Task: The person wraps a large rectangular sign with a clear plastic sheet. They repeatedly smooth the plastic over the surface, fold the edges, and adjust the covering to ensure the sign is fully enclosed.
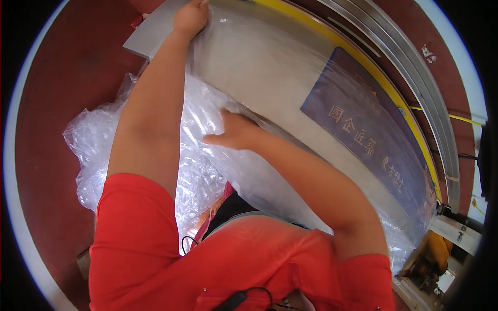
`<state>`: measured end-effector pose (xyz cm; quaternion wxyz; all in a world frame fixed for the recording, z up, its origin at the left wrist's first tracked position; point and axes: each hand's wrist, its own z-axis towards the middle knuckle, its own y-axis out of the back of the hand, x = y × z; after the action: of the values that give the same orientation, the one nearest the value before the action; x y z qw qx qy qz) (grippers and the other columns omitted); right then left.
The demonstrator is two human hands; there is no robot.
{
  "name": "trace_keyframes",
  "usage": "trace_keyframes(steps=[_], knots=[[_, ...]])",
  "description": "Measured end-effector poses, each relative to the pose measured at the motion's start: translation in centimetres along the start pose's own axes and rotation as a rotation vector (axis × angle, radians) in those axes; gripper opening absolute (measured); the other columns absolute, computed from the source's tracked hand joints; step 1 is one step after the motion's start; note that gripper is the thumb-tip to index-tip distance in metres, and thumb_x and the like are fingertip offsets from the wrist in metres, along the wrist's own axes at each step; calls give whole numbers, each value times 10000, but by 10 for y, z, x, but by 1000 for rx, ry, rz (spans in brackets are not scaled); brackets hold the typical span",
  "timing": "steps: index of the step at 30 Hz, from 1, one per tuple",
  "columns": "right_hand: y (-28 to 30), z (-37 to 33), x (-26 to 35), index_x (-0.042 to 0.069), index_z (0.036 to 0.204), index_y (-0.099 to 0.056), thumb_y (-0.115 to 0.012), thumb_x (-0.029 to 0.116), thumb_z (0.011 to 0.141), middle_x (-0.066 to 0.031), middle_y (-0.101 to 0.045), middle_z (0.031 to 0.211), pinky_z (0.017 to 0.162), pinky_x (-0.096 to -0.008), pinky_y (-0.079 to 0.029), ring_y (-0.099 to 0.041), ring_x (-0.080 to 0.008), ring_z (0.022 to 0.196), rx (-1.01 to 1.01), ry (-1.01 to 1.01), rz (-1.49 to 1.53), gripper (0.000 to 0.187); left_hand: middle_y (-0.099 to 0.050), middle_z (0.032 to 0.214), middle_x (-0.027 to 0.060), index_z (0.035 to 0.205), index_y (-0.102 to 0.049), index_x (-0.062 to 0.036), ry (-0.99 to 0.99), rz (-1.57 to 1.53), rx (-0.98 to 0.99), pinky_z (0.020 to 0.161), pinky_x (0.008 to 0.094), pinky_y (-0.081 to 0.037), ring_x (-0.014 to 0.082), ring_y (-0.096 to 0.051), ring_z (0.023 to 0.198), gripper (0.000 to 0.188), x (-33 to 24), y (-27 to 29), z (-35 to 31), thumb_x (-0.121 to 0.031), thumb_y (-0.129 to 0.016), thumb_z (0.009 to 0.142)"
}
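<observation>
A large sheet of clear plastic film (218, 171) hangs in loose, shiny folds between my arms and spreads to the right over a long light-grey table (275, 57). My left hand (191, 19) reaches to the far edge, its fingers closed on the edge of the film; the fingertips are partly cut off by the top of the picture. Nearer to me, my right hand (236, 130) lies against the film at the table's near edge, thumb apart from the fingers, slightly blurred. Through the film shows a dark blue printed panel (371, 140) with pale characters.
A yellow strip (358, 49) runs along the table's far side, with metal rails (415, 78) beyond it. The floor (62, 67) is dark red. At the lower right stand machine parts and a yellow-orange object (438, 249). A dark cable (189, 241) hangs near my body.
</observation>
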<state>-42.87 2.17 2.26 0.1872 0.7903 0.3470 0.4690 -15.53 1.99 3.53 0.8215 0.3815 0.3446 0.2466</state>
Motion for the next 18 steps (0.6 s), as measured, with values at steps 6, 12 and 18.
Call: trace_keyframes(steps=[6, 12, 18], knots=[[31, -80, -3, -3, 744, -559, -463, 247, 768, -99, -572, 801, 647, -277, -416, -537, -174, 766, 255, 644, 828, 269, -555, 813, 206, 818, -565, -25, 27, 4, -16, 720, 423, -401, 369, -516, 792, 344, 17, -3, -2, -292, -349, 823], [87, -336, -61, 33, 784, -525, -502, 155, 729, -57, -544, 740, 612, -265, -410, -511, -144, 696, -384, 393, 964, 136, -541, 930, 172, 925, -514, -63, -208, 195, 70, 747, 423, -400, 336, -511, 858, 390, 29, -23, 22, -338, -247, 854], [49, -684, -195, 54, 937, -487, -572, 90, 665, -37, -523, 824, 694, -290, -416, -498, -138, 758, -860, -913, 753, 288, -507, 1026, 171, 1046, -480, -96, 91, 243, 230, 808, 409, -369, 338, -471, 955, 446, 26, -16, 22, -416, -255, 831]])
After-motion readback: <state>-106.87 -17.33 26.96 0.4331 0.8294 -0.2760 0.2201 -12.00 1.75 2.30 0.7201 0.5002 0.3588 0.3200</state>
